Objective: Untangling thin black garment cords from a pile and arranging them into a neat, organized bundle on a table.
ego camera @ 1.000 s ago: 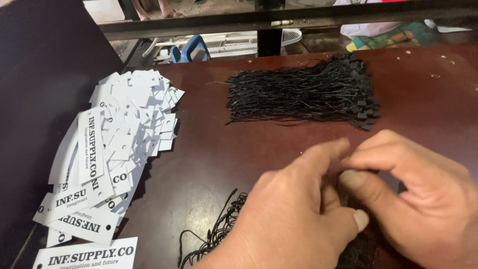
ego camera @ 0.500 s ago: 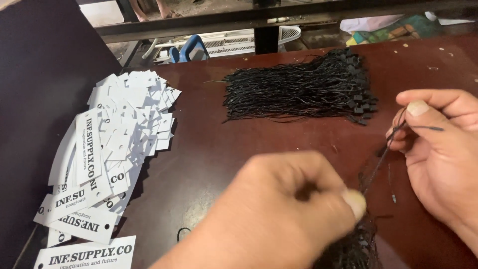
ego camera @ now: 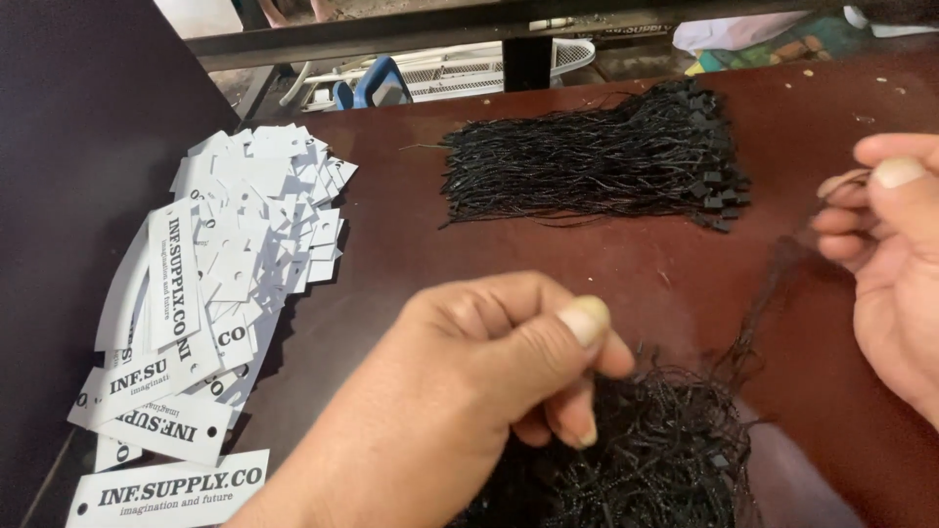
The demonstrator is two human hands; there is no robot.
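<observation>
My left hand [ego camera: 469, 391] rests at the bottom centre, fingers curled and pinching into a tangled heap of black strings [ego camera: 655, 460] on the dark red table [ego camera: 391, 244]. My right hand [ego camera: 890, 254] is raised at the right edge, its fingers closed on one thin black string [ego camera: 768, 303] that stretches, blurred, down to the heap. A neat bundle of black strings with small black plastic ends [ego camera: 597, 161] lies farther back at the centre. A pile of white paper tags with black print [ego camera: 215, 293] spreads over the table's left side.
Beyond the table's far edge a dark metal bar [ego camera: 469, 24] crosses the view, with a white fan grille and a blue object [ego camera: 377, 83] behind it. A dark panel [ego camera: 78, 147] stands at the left.
My hands were together over the heap; the right hand has pulled away to the right, drawing one string out. The left hand stays on the heap.
</observation>
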